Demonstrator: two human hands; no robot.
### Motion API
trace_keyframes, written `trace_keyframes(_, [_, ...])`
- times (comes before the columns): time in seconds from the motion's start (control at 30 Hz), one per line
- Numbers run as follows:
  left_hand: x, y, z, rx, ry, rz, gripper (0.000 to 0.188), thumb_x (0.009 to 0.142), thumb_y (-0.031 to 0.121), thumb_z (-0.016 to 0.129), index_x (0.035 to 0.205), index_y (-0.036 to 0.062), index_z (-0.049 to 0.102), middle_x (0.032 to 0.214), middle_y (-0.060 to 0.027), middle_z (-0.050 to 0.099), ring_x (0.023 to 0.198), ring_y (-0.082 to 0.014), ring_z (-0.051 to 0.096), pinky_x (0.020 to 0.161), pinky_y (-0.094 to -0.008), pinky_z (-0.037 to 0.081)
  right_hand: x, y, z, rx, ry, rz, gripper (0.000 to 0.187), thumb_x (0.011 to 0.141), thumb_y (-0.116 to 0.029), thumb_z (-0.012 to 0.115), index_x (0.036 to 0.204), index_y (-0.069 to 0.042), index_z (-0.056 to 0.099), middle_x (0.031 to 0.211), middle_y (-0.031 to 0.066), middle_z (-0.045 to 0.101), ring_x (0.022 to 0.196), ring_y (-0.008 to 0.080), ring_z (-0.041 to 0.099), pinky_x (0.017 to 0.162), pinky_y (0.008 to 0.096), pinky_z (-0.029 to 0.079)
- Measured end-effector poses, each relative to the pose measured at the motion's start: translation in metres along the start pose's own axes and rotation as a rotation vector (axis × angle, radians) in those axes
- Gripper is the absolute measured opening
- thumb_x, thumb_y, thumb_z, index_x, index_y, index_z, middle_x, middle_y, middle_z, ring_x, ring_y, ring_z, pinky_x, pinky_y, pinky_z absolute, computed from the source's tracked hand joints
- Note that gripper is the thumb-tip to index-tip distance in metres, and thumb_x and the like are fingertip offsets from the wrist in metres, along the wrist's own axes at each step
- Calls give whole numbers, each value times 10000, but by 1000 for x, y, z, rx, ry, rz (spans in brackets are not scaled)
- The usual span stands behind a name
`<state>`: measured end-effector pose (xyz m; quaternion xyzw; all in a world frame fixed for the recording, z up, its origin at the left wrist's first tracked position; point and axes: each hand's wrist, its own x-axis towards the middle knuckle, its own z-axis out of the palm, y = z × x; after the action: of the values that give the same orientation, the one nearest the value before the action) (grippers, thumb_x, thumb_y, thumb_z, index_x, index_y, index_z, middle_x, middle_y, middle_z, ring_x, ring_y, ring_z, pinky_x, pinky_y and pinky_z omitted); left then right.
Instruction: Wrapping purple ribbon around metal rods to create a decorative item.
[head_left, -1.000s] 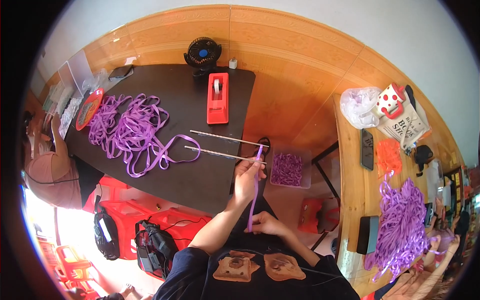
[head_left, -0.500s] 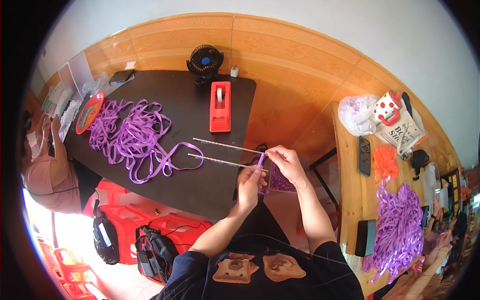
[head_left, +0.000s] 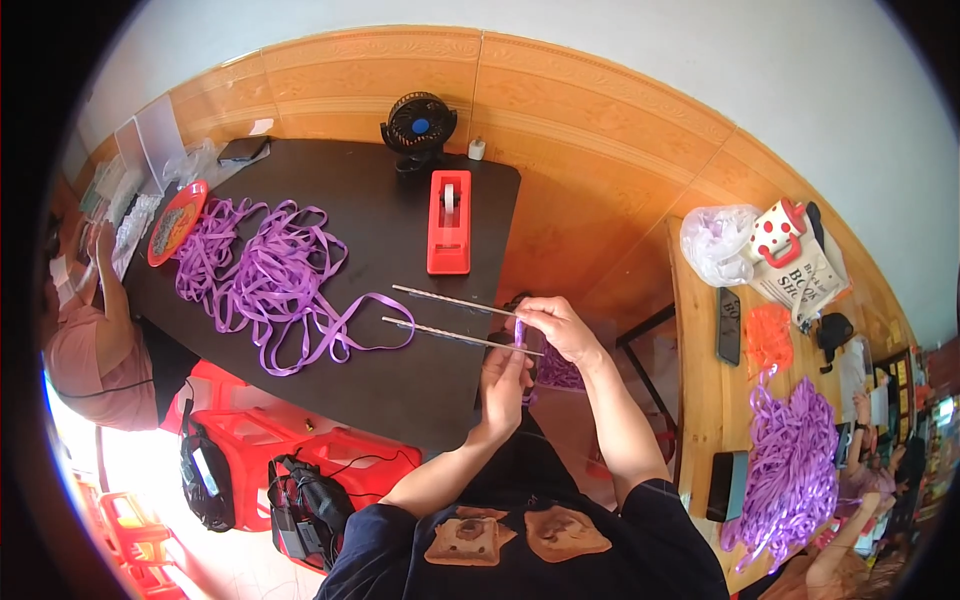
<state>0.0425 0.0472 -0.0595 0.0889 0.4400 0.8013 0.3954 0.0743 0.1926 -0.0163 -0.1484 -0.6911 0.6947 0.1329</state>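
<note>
Two thin metal rods, an upper rod (head_left: 450, 298) and a lower rod (head_left: 455, 334), lie side by side and jut past the right edge of the dark table. A purple ribbon (head_left: 519, 334) spans between them near their right ends. My right hand (head_left: 560, 329) is closed, its fingertips pinching the ribbon at the upper rod. Below, my left hand (head_left: 502, 384) is closed around the ribbon by the lower rod's end. My fingers partly hide the ribbon there. A loose loop leads toward a heap of purple ribbon (head_left: 278, 262) on the table.
A red tape dispenser (head_left: 449, 255) and a black fan (head_left: 419, 128) stand on the dark table (head_left: 400, 390). Farther left are a red plate (head_left: 160, 242) and a co-worker. To the right, a wooden table (head_left: 700, 440) bears more purple ribbon (head_left: 785, 480). Red stools (head_left: 250, 440) hold black bags.
My right hand has shifted slightly left at the upper rod's end, still pinching the ribbon. My left hand stays by the lower rod. The whole view has shifted a little.
</note>
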Motion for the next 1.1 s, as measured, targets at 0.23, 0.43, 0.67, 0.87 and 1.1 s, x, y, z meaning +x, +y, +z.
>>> trace_keyframes(0.23, [-32, 5, 5, -64, 61, -2, 129, 953, 143, 536, 969, 32, 602, 728, -10, 591, 507, -50, 488, 459, -167, 358, -27, -5, 19, -368, 397, -355, 85, 889, -30, 579, 885, 38, 629, 826, 62, 609, 720, 95, 561, 661, 235, 444])
trace_keyframes(0.43, [-50, 21, 10, -15, 45, 66, 100, 953, 129, 538, 947, 42, 586, 733, -6, 600, 510, -58, 509, 462, -182, 372, -65, -18, 46, -1022, 662, -770, 259, 673, 38, 672, 914, -52, 654, 1016, 113, 603, 890, 283, 583, 749, 375, 422])
trace_keyframes(0.67, [-58, 34, 8, 3, -6, 60, 137, 963, 122, 515, 879, 22, 555, 712, -14, 584, 511, -61, 511, 456, -182, 373, -73, 7, 58, -1215, 574, -931, 337, 636, -154, 705, 972, -132, 689, 1024, 74, 579, 881, 250, 570, 736, 374, 402])
trace_keyframes(0.87, [-77, 52, 2, 105, -76, 3, 158, 970, 132, 501, 888, 12, 564, 696, -15, 571, 491, -59, 497, 444, -177, 368, -71, 5, 64, -1145, 563, -973, 316, 637, -131, 709, 948, -86, 681, 901, 45, 582, 778, 228, 564, 637, 348, 396])
trace_keyframes(1.1, [-83, 113, 4, 198, -284, 197, 216, 968, 66, 469, 1125, -57, 551, 807, -78, 591, 548, -82, 524, 507, -182, 429, -50, -38, 59, -792, 456, -824, 112, 686, -14, 664, 794, -38, 649, 736, 82, 583, 657, 262, 554, 567, 364, 415])
